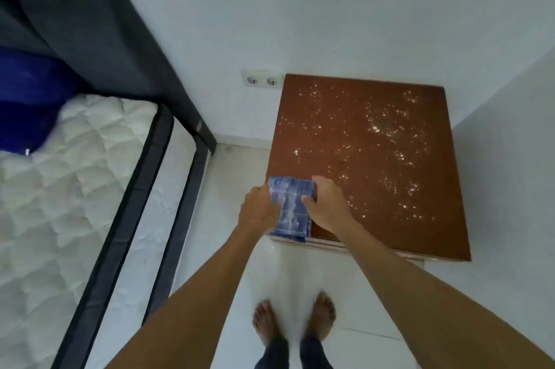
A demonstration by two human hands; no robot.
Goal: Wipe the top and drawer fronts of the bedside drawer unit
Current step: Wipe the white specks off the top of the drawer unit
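Both forearms stretch out ahead of me and down, above my bare feet [292, 320] on the pale floor [228, 263], as I stand at the front left corner of the bedside drawer unit [369, 158]. My left hand [260, 209] and right hand [326, 206] hold a folded blue cloth [290, 206] between them, fingers of each curled shut on its opposite edges, the left at the cloth's left side, the right at its right with the thumb pressed on top. The cloth hangs over that near corner, its far end above the brown top, its near end draped past the front edge.

By my reading the wiping has barely begun. Almost the whole top is scattered with bright specks, whether droplets or crumbs I cannot tell, thickest toward the right and the far side, and no swept lane shows through them. The drawer fronts lie below the front edge and out of sight, so I cannot judge them; I take them as still to do.

Beyond the unit a double wall socket [262, 80] sits just beside its far left corner. To my left runs a quilted white mattress [69, 182] in a dark bed frame [168, 158], with a blue pillow [27, 104] at its head.
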